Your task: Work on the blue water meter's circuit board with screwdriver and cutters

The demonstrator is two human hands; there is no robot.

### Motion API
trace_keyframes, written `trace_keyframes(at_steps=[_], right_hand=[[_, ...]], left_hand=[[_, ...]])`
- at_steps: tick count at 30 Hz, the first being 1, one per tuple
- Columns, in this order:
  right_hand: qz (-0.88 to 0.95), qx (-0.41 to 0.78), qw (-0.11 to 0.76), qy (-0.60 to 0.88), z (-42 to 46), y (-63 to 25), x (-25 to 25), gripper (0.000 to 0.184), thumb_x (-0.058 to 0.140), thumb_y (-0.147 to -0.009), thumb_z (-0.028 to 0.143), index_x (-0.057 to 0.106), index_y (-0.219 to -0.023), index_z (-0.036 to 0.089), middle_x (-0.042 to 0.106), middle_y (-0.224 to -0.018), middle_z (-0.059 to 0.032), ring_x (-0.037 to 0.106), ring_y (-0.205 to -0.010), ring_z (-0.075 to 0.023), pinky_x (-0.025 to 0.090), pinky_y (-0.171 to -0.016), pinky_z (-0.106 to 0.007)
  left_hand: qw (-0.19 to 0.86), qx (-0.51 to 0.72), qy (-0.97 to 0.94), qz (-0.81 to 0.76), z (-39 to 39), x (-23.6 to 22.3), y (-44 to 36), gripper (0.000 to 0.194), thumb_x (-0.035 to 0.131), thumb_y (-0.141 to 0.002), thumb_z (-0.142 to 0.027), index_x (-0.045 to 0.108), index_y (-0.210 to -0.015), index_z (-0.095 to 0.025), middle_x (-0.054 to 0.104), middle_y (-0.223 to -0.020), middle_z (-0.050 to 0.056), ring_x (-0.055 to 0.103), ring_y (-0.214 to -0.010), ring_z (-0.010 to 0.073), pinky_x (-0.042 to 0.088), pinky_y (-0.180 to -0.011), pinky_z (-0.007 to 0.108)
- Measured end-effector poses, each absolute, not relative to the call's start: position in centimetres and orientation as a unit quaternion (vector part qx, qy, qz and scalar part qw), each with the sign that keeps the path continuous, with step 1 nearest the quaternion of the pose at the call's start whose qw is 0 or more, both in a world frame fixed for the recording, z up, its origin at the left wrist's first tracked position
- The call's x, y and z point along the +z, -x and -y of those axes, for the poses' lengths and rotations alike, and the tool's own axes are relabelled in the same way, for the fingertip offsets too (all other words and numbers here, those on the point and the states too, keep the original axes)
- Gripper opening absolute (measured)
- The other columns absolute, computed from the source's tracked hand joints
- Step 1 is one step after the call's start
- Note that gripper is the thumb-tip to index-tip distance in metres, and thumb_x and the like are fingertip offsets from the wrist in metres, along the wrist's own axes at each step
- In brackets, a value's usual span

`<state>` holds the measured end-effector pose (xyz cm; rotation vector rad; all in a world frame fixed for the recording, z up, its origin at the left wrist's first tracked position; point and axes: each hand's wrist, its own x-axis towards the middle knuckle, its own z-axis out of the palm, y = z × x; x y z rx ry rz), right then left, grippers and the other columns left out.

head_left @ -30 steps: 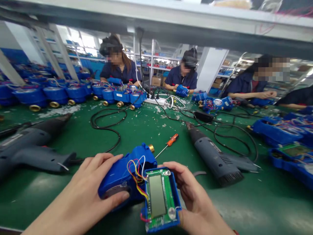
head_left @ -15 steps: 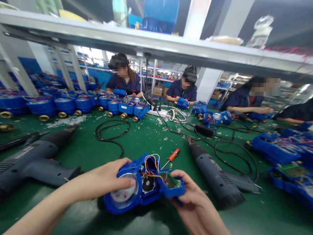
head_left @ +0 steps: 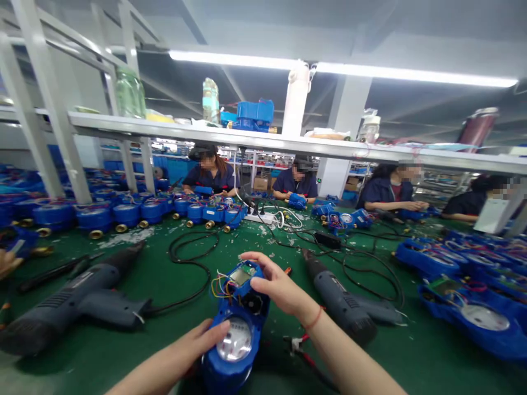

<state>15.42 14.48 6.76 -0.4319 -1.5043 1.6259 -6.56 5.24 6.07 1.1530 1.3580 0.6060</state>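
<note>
A blue water meter [head_left: 230, 365] with a round clear dial stands on the green bench just in front of me. My left hand [head_left: 201, 340] grips its body from the left, thumb on the rim of the dial. My right hand [head_left: 274, 282] pinches the blue display housing [head_left: 242, 276], whose small screen and circuit board face up. Thin coloured wires hang from the housing's left side. Beneath the housing, a black round part shows in the open compartment of the meter. Red-handled pliers [head_left: 298, 345] lie by my right forearm, partly hidden by it.
Heat guns lie on the left [head_left: 94, 296] and right [head_left: 341, 296], with black cables behind. A screwdriver [head_left: 287, 270] shows beyond my right hand. Blue meters [head_left: 94, 219] line the back left; more [head_left: 473, 307] sit at right. A shelf [head_left: 247, 137] spans overhead. Co-workers sit opposite; another person's hand is far left.
The meter has turned so its display end points away from me. My right hand has moved up and left with the housing. The camera view has tilted upward, and the pliers now show.
</note>
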Motion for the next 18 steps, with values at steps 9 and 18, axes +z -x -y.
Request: trace_keyframes(at_steps=[9,18], right_hand=[[0.689,0.620,0.346,0.145,-17.9,-16.1,6.2,0.080,0.071,-0.084,0.061,0.051,-0.140,0.008,0.045,-0.144,-0.0165,0.052,-0.128,-0.0189,0.034,-0.122,-0.043],[0.768,0.445,0.362,0.285,-14.4,-16.3,5.0,0.084,0.069,-0.085,0.056,0.043,-0.150,0.011,0.042,-0.146,-0.0150,0.041,-0.138,-0.0233,0.030,-0.123,-0.045]], left_hand=[[0.591,0.348,-0.459,-0.565,-4.9,5.9,5.3,0.067,0.072,-0.078,-0.060,0.065,-0.122,-0.011,0.070,-0.126,0.015,0.065,-0.122,0.0305,0.041,-0.115,0.035],[0.488,0.420,-0.492,-0.586,-3.5,4.2,3.8,0.085,0.046,-0.089,-0.076,0.061,-0.131,-0.003,0.070,-0.122,0.022,0.069,-0.115,0.0324,0.055,-0.102,0.036]])
